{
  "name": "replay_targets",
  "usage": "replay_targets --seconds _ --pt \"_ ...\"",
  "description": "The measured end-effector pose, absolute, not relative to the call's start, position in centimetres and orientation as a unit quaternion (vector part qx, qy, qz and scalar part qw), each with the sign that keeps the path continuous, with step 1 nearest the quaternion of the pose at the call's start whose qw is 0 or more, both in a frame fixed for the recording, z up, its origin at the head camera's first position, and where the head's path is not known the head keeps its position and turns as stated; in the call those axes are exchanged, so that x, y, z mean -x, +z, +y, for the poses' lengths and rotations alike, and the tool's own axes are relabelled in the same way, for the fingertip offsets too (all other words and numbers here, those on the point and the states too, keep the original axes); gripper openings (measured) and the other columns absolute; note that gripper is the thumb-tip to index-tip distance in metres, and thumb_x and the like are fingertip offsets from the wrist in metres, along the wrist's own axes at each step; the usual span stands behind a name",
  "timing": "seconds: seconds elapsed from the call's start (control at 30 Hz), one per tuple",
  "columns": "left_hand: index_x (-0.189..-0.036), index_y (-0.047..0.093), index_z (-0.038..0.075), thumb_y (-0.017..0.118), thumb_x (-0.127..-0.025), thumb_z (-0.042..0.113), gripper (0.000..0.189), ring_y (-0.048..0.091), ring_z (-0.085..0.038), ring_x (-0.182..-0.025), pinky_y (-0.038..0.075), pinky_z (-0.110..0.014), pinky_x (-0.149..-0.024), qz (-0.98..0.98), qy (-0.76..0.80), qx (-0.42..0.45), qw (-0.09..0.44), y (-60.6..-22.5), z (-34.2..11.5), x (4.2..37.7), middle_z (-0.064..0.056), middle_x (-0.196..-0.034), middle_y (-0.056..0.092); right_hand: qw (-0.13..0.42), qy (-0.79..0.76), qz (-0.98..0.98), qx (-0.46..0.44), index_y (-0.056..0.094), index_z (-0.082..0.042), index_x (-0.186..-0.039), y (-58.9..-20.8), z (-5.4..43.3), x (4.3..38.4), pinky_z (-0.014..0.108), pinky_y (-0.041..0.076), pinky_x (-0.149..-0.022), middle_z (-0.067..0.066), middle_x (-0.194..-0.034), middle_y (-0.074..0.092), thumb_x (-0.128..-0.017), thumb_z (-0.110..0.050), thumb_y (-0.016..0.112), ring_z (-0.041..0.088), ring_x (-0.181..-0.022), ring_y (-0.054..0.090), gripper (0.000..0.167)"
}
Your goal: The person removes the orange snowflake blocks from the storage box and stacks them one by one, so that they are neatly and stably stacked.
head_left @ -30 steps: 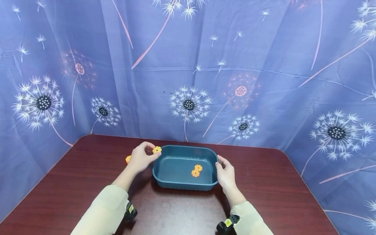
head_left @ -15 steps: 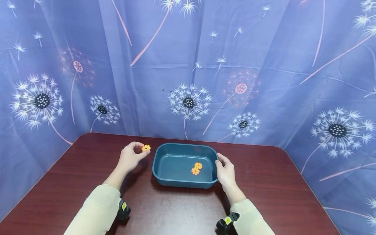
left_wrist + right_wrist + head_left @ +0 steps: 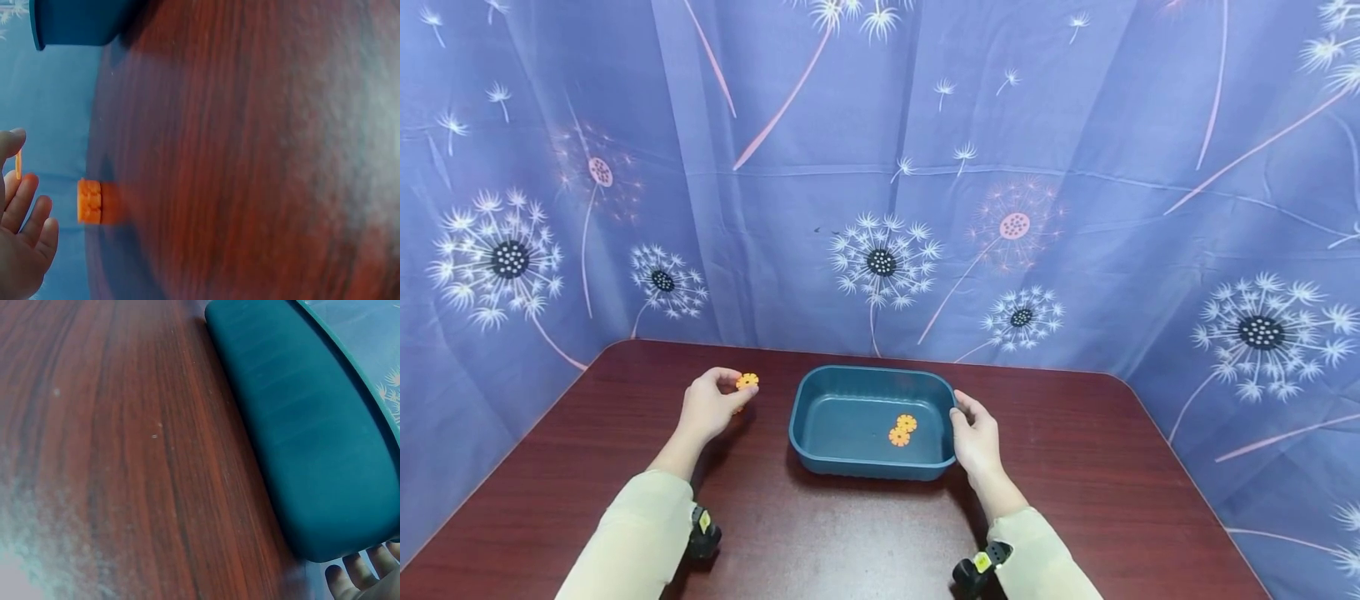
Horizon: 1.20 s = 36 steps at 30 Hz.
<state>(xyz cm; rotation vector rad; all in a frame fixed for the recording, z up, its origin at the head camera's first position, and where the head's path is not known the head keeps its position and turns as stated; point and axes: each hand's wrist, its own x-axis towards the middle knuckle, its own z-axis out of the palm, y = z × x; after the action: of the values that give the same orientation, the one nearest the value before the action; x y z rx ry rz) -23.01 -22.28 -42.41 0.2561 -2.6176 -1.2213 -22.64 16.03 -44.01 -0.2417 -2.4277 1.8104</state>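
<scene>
My left hand (image 3: 706, 407) is at the far left part of the table, pinching a thin orange flower-shaped disc (image 3: 747, 381) between thumb and finger. In the left wrist view that disc (image 3: 18, 164) appears edge-on. A short stack of orange discs (image 3: 89, 202) stands on the table just below this hand; the hand mostly hides it in the head view. My right hand (image 3: 977, 442) grips the right end of a dark teal plastic basin (image 3: 872, 468), thumb at the rim. Two orange discs (image 3: 902, 431) lie inside it, touching or overlapping, right of its middle.
The basin stands upright on a dark red wood-grain table (image 3: 1097, 483). Behind the table hangs a blue curtain (image 3: 760, 275) with a dandelion print, close to the back edge. Each wrist carries a small black camera (image 3: 703, 533).
My left hand has moved left, away from the basin's left rim, with the orange disc still pinched, to above the stack. My right hand and the basin stay put.
</scene>
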Motion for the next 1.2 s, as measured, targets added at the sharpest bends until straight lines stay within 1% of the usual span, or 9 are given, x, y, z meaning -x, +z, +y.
replay_targets --seconds 0.17,0.4,0.63,0.7,0.87,0.9,1.2 --pt "-0.11 0.059 -0.001 0.071 -0.083 0.031 0.043 0.061 -0.03 -0.095 0.05 -0.038 -0.079 -0.897 -0.413 -0.102 0.119 -42.6 -22.9 22.8 -0.02 -0.103 0.065 0.054 0.594 -0.799 0.079 0.046 -0.006 -0.139 -44.0 16.0 22.7 0.048 0.042 -0.1 0.019 -0.135 0.05 -0.097 -0.012 0.044 0.031 -0.122 0.047 0.042" --pt "-0.108 0.058 -0.003 0.07 -0.083 0.027 0.041 0.059 -0.033 -0.093 0.05 -0.041 -0.078 -0.9 -0.4 -0.118 0.126 -43.2 -23.5 22.8 -0.023 -0.103 0.064 0.046 0.596 -0.798 0.072 0.045 -0.006 -0.139 -44.0 16.1 22.9 0.047 0.041 -0.101 0.018 -0.136 0.049 -0.098 -0.013 0.043 0.031 -0.124 0.046 0.042" --pt "-0.107 0.057 -0.004 0.071 -0.083 0.026 0.04 0.058 -0.031 -0.088 0.049 -0.032 -0.068 -0.904 -0.388 -0.137 0.113 -44.1 -23.8 22.8 -0.023 -0.101 0.063 0.047 0.591 -0.802 0.073 0.044 -0.005 -0.139 -44.1 16.0 22.6 0.047 0.042 -0.1 0.019 -0.135 0.05 -0.098 -0.012 0.042 0.031 -0.121 0.048 0.042" --pt "-0.107 0.057 -0.004 0.071 -0.083 0.026 0.041 0.058 -0.032 -0.089 0.049 -0.034 -0.07 -0.904 -0.387 -0.141 0.112 -44.1 -23.8 22.8 -0.023 -0.101 0.063 0.051 0.589 -0.803 0.073 0.045 -0.005 -0.139 -44.1 16.0 22.6 0.046 0.042 -0.099 0.019 -0.134 0.051 -0.097 -0.012 0.042 0.031 -0.12 0.048 0.042" --pt "-0.107 0.057 -0.005 0.07 -0.083 0.026 0.042 0.057 -0.034 -0.091 0.048 -0.044 -0.08 -0.908 -0.381 -0.141 0.099 -44.0 -23.4 22.9 -0.023 -0.101 0.062 0.05 0.589 -0.803 0.076 0.045 -0.005 -0.139 -44.0 16.4 22.5 0.047 0.042 -0.099 0.019 -0.135 0.05 -0.098 -0.013 0.043 0.031 -0.121 0.048 0.042" --pt "-0.107 0.057 -0.005 0.07 -0.083 0.027 0.042 0.056 -0.034 -0.091 0.048 -0.045 -0.081 -0.909 -0.38 -0.139 0.097 -44.0 -23.3 22.9 -0.023 -0.101 0.063 0.048 0.59 -0.803 0.077 0.044 -0.006 -0.139 -44.0 16.4 22.5 0.047 0.042 -0.1 0.019 -0.135 0.05 -0.098 -0.013 0.042 0.031 -0.122 0.048 0.042" --pt "-0.107 0.058 -0.006 0.069 -0.083 0.029 0.044 0.054 -0.037 -0.093 0.046 -0.047 -0.083 -0.914 -0.363 -0.154 0.099 -44.0 -23.5 22.9 -0.024 -0.103 0.062 0.046 0.593 -0.8 0.073 0.044 -0.005 -0.139 -43.9 16.1 22.6 0.046 0.042 -0.098 0.019 -0.135 0.05 -0.098 -0.012 0.042 0.03 -0.12 0.048 0.042"
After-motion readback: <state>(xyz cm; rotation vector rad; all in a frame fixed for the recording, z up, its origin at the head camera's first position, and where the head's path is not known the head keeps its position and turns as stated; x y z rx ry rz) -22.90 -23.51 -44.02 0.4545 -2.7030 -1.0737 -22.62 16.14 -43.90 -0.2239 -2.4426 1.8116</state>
